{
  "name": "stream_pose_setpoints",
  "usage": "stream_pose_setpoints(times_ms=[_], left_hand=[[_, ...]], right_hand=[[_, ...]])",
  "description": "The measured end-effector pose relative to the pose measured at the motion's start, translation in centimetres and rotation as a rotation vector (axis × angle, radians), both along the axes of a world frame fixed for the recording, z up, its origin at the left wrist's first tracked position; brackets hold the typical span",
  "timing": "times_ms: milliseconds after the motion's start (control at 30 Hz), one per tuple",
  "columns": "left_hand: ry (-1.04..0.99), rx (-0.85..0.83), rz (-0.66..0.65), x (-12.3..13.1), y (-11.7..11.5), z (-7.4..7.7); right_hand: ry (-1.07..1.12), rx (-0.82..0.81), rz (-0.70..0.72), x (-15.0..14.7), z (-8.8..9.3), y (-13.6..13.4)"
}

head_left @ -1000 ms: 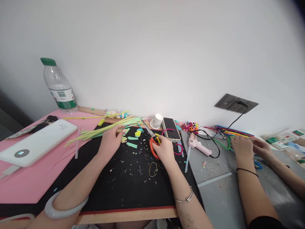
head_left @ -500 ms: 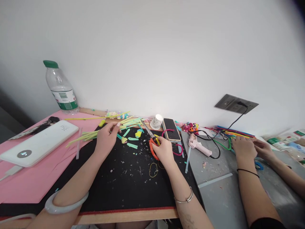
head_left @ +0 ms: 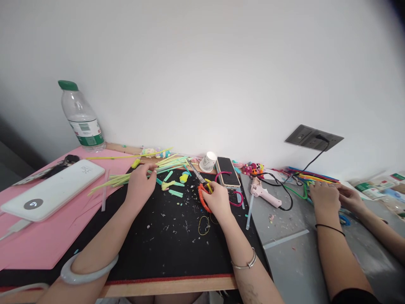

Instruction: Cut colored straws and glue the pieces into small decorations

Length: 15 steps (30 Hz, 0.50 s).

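Note:
My left hand (head_left: 139, 185) rests on the black mat (head_left: 164, 245), its fingers pinched on a thin yellow-green pipe cleaner from the bundle of pipe cleaners (head_left: 142, 171) beside it. Short cut pieces, green and yellow (head_left: 175, 185), lie just right of that hand. My right hand (head_left: 217, 198) is closed round the orange handles of the scissors (head_left: 199, 179), whose blades point up and left across the mat.
A water bottle (head_left: 80, 118), a white power bank (head_left: 50, 188) and pink paper (head_left: 41, 236) lie left. A phone (head_left: 227, 171), a paper cup (head_left: 208, 161) and a pink glue gun (head_left: 264, 193) lie right. Another person's hands (head_left: 332, 196) work on coloured pipe cleaners at far right.
My left hand slid left and back along the bundle and pinched a pipe cleaner. My right hand stayed on the scissors.

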<state>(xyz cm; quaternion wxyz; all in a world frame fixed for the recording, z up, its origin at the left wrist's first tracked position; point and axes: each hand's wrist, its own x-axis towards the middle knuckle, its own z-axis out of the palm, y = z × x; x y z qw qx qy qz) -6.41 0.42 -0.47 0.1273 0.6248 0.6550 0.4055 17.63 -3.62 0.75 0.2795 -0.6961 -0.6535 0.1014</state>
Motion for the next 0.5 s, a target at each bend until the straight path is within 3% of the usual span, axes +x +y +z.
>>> stream_pose_setpoints(times_ms=[200,500], left_hand=[[0.132,-0.093,-0.103,-0.3,0.4,-1.2],[0.240,-0.107,-0.051,-0.4,0.3,-1.3]], right_hand=[[0.014,0.002,0.004,0.0,-0.1,-0.1],[0.008,-0.007,0.001,0.1,-0.3,0.1]])
